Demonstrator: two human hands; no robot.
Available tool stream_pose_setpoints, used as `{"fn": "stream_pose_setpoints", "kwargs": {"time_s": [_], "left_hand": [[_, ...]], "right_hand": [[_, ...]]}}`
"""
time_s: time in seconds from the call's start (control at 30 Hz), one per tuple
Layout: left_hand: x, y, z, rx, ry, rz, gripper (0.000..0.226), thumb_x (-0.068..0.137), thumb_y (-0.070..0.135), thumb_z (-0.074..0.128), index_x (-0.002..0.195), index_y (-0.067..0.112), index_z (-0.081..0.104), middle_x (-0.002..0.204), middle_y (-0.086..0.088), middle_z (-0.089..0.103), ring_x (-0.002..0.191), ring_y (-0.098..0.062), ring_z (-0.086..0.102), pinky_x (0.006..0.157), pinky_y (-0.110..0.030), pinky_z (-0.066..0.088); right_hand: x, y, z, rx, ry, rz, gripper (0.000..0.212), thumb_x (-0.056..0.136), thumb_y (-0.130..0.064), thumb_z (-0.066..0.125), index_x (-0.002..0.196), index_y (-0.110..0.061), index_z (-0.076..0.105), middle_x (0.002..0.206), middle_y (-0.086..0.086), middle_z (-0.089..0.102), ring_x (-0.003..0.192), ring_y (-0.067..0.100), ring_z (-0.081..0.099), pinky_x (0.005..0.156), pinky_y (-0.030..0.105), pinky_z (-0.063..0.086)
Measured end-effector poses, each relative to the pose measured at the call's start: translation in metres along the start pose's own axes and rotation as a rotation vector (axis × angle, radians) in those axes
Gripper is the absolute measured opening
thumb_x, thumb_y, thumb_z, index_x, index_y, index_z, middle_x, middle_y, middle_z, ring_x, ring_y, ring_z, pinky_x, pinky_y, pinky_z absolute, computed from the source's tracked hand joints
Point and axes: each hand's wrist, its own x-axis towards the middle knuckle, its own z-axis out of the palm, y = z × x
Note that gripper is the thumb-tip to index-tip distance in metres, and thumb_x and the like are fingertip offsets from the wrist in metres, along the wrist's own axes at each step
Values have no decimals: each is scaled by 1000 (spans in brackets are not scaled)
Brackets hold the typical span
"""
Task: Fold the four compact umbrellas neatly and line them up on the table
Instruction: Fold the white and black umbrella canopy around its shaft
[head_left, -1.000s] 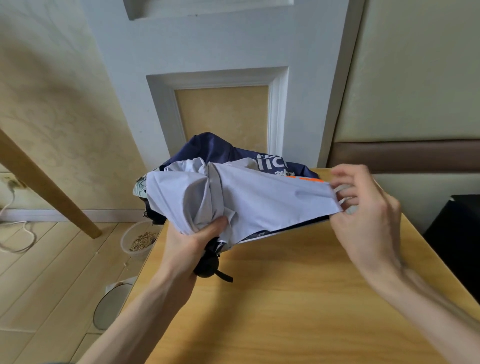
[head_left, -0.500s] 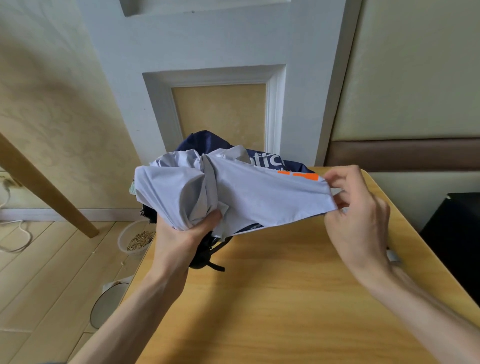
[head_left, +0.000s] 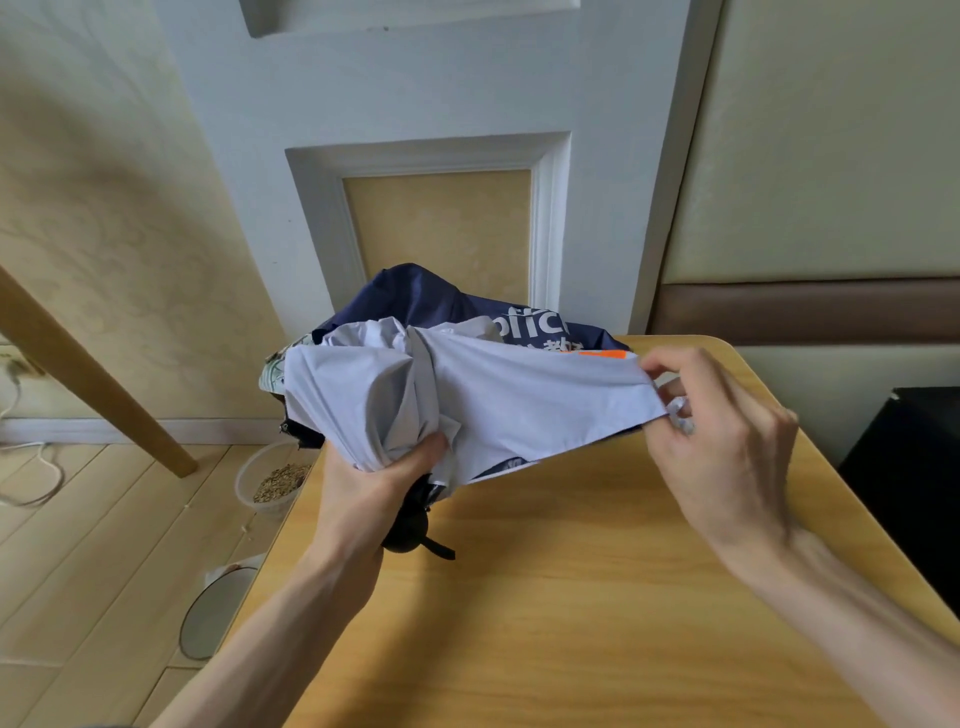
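Note:
A pale lilac-white compact umbrella (head_left: 519, 400) is held above the wooden table (head_left: 571, 597). My left hand (head_left: 374, 483) grips its bunched canopy just above the black handle (head_left: 410, 530), whose strap hangs down. My right hand (head_left: 722, 436) pinches the edge of one stretched canopy panel at the right. Behind it, at the table's far edge, lies a navy umbrella (head_left: 431, 301) with white lettering and an orange patch. A patterned piece of fabric (head_left: 272, 371) peeks out at the left; what it belongs to is hidden.
A bowl of pellets (head_left: 270, 480) and a round dish (head_left: 213, 613) sit on the floor left of the table. A slanted wooden leg (head_left: 98, 384) and a white cable (head_left: 31, 467) are further left. A black object (head_left: 909, 467) stands at the right. The wall is close behind.
My right hand has slid further right along the panel's edge, pulling the fabric out flatter. My left hand keeps its grip on the bunched canopy.

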Motion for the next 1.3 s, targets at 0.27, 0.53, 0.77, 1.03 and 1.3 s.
{"fn": "stream_pose_setpoints", "kwargs": {"time_s": [0.27,0.53,0.77,1.03,1.3], "left_hand": [[20,15,-23,72,-30,66,84,64,23,93,139,25,57,120,-1,74,101,-17,76,73,-26,62],[32,27,-43,226,-149,80,77,65,26,94,134,13,62,78,8,65,56,-5,60,48,-17,47],[28,27,-42,278,-190,135,72,66,27,94,131,25,64,104,1,76,88,-21,74,70,-38,60],[25,28,-39,270,-233,156,85,65,26,94,142,27,58,128,4,73,116,-15,71,94,-40,59],[27,26,-40,239,-236,153,88,60,33,95,140,30,59,128,5,72,117,-16,70,97,-44,58]], "right_hand": [[21,10,-6,698,-982,253,75,88,-18,82,147,-50,49,147,-24,51,136,1,49,101,23,48],[23,9,-2,790,-846,447,31,91,-38,73,121,-35,71,106,-12,67,90,16,72,84,54,54],[22,12,-1,876,-1002,619,22,96,-37,67,106,-20,77,101,-9,77,85,-2,68,71,10,48],[15,18,5,867,-1027,531,21,79,-31,85,90,-16,78,90,-2,76,87,9,71,83,22,56],[21,25,5,957,-849,686,14,76,-37,80,82,-24,80,93,-8,79,92,5,72,88,19,50]]}}
